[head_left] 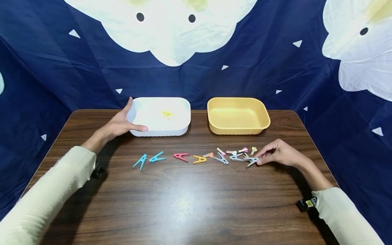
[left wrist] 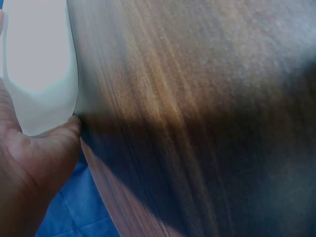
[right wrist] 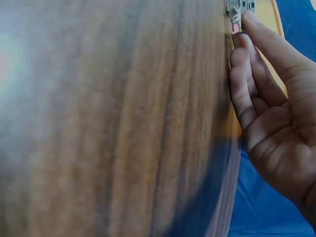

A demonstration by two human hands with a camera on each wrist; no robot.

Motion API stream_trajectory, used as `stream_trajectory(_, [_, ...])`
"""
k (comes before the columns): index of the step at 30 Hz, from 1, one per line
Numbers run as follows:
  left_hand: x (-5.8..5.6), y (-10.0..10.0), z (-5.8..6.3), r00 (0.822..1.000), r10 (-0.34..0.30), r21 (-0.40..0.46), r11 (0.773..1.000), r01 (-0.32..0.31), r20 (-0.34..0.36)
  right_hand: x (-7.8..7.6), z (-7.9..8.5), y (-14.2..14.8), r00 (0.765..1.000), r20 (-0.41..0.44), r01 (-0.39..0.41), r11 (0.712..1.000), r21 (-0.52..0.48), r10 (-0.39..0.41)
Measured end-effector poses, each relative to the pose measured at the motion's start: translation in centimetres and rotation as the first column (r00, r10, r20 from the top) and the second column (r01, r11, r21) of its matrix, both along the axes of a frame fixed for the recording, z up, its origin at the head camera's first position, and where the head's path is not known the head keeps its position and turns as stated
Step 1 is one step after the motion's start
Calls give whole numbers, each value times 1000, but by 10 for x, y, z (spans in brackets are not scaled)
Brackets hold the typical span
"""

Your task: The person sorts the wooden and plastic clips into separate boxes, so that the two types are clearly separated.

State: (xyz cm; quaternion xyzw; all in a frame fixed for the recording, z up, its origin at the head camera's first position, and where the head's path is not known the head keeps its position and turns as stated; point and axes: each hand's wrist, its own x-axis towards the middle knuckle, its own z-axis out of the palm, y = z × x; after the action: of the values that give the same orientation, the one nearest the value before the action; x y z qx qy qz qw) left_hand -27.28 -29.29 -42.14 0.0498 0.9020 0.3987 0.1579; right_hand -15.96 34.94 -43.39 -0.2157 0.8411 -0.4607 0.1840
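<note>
My left hand (head_left: 119,123) holds the left end of a white plastic basin (head_left: 159,133), thumb along the front wall and a finger at the back corner. One yellow clothespin (head_left: 167,114) lies inside it. In the left wrist view the thumb presses the corner of the basin (left wrist: 39,106). At the right end of a row of clothespins, my right hand (head_left: 280,153) pinches a grey clothespin (head_left: 251,160) between thumb and forefinger. Two more grey clothespins, one here (head_left: 221,159) and another (head_left: 236,157), lie just left of it. The right wrist view shows the curled lower fingers (right wrist: 240,89).
A yellow basin (head_left: 239,130) stands right of the white one. Across the wooden table (head_left: 137,207) lie two blue clothespins (head_left: 157,157), a red one (head_left: 181,157), a yellow-orange one (head_left: 199,159) and several small wooden pegs (head_left: 243,150). A dark blue curtain (head_left: 190,81) hangs behind.
</note>
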Motion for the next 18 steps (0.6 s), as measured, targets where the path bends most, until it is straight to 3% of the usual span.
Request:
stream_trajectory(7, [-1,1,0,1000,-3,15,1000,3,-3,-5,8,-7,998,-54,34,999,10,-33])
stream_trajectory(18, [1,1,2,1000,-6,9,1000,6,-12,-14,24,-33,996,-71,49,995,-85,-55])
